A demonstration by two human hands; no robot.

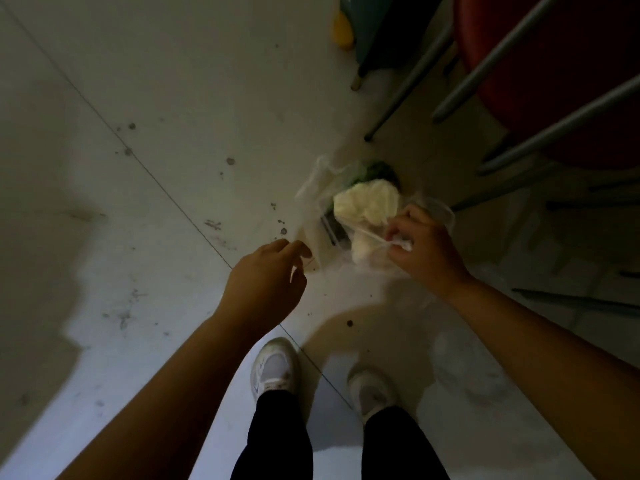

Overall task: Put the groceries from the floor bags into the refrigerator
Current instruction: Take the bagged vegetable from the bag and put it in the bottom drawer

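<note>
A clear plastic bag [317, 188] lies on the pale floor in front of my feet. Inside it I see a pale yellow-white bundle [367, 202], something green [375, 169] behind that, and a dark flat pack [334, 228]. My right hand [420, 249] is closed on a twisted handle of the bag at its right side. My left hand [268, 271] is at the bag's near left edge, fingers pinched on a thin strip of the plastic. The refrigerator is not in view.
Grey metal chair legs [412, 74] and a red seat [554, 64] stand at the upper right, close behind the bag. A yellow object [343, 29] sits at the top. My two white shoes [275, 370] are just below my hands. Open tiled floor spreads to the left.
</note>
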